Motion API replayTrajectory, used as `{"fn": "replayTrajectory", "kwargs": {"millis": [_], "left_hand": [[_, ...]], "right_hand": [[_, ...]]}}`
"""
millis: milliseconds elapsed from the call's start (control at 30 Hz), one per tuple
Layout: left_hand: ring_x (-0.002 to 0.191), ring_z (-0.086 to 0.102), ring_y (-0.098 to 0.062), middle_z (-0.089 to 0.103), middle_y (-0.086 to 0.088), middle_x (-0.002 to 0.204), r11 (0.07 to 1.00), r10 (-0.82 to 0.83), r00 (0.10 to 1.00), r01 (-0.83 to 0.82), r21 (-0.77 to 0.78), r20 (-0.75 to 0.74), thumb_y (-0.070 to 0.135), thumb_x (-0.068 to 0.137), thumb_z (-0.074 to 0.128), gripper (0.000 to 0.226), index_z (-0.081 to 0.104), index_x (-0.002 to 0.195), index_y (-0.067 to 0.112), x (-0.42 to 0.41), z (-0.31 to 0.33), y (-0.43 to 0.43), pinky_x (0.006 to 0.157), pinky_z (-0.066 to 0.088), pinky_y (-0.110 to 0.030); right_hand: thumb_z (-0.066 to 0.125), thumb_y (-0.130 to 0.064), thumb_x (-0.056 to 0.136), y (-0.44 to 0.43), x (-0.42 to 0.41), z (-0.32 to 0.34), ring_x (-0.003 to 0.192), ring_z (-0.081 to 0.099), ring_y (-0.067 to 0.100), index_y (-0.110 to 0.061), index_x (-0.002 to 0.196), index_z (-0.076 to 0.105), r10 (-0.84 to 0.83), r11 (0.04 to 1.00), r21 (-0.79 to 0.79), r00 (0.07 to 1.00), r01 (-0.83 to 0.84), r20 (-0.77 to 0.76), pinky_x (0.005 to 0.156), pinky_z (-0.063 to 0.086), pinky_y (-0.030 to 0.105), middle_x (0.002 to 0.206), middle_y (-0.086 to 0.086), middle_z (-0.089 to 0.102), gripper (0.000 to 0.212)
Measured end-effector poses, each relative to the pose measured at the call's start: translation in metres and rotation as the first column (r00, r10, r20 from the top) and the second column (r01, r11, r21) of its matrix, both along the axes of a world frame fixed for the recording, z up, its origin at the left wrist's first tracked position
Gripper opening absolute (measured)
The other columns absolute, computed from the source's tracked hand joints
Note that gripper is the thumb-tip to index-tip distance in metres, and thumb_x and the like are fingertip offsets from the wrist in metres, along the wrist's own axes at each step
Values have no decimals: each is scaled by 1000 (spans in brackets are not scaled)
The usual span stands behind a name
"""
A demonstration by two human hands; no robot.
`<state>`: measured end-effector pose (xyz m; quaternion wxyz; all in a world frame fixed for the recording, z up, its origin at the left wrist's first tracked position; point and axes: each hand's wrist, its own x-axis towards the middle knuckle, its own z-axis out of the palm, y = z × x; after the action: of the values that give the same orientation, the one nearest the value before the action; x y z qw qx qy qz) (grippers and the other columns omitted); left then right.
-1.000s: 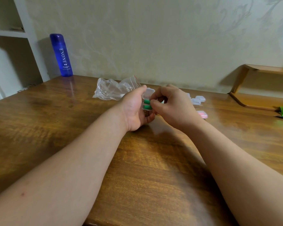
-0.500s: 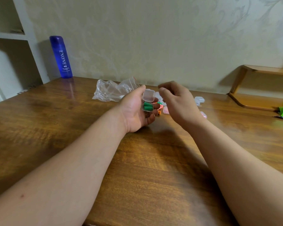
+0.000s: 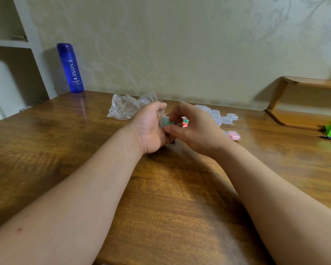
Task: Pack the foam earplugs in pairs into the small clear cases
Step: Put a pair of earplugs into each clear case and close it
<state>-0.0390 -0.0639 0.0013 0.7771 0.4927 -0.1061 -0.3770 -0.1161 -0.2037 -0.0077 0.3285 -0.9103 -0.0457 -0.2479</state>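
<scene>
Returned to the case since half a second back: right hand [image 3: 195,127], thumb and fingertips now pinching the small clear case [image 3: 164,121], whose lid has come down. Left hand [image 3: 149,129]: curled round the same case from below, held above the table [image 3: 161,188]. Contents: green earplugs [image 3: 169,122]. Just behind the hands: loose earplugs [image 3: 184,123], pink and green. Further right: cluster of empty cases [image 3: 218,115]; one case with pink earplugs [image 3: 233,135]. Behind the left hand: crumpled plastic bag [image 3: 122,109]. Far left: blue bottle [image 3: 70,67].
</scene>
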Motion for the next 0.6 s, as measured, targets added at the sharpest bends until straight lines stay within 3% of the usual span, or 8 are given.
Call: {"fn": "replayTrajectory", "kwargs": {"millis": [100, 200, 333, 467, 600], "left_hand": [[78, 72, -19, 74, -11, 99, 999, -25, 998, 27, -36, 52, 19, 107, 37, 36, 65, 124, 3, -5, 1, 0, 69, 62, -32], [77, 74, -17, 75, -13, 97, 999, -23, 995, 27, -36, 97, 3, 107, 38, 30, 64, 123, 3, -9, -2, -4, 66, 64, -31], [70, 74, -15, 75, -9, 91, 1000, -15, 986, 11, 22, 166, 1, 109, 39, 27, 64, 120, 2, -11, -4, -9, 59, 61, -27], [68, 74, -12, 75, -7, 91, 999, 4, 980, -14, 49, 200, 1, 109, 40, 29, 67, 118, 5, -12, -4, -10, 57, 60, -25], [79, 75, -15, 75, -9, 101, 999, 10, 976, -17, 31, 219, 5, 109, 45, 27, 68, 123, 6, -14, -3, -10, 69, 65, -31]], "right_hand": [[83, -29, 89, -3, 1, 2, 89, 67, 2, -23, 102, 61, -50, 997, 66, 999, 49, 16, 73, 56, 20, 103, -10, 71, 27], [84, -26, 88, -8, 0, 2, 101, 68, 6, -19, 113, 59, -53, 994, 98, 998, 51, 24, 84, 57, 27, 108, -9, 71, 36], [84, -27, 87, -10, 0, 0, 116, 63, 5, -22, 132, 58, -39, 999, 28, 999, 39, -1, 94, 58, 32, 122, -10, 68, 53], [83, -26, 87, -10, 1, 0, 113, 65, 10, -22, 135, 59, -26, 999, 21, 1000, 26, 0, 94, 59, 38, 120, -9, 68, 54], [80, -27, 91, -13, 1, 3, 108, 65, 7, -22, 133, 63, -35, 999, 1, 999, 35, -1, 92, 54, 25, 113, -12, 69, 46]]}}
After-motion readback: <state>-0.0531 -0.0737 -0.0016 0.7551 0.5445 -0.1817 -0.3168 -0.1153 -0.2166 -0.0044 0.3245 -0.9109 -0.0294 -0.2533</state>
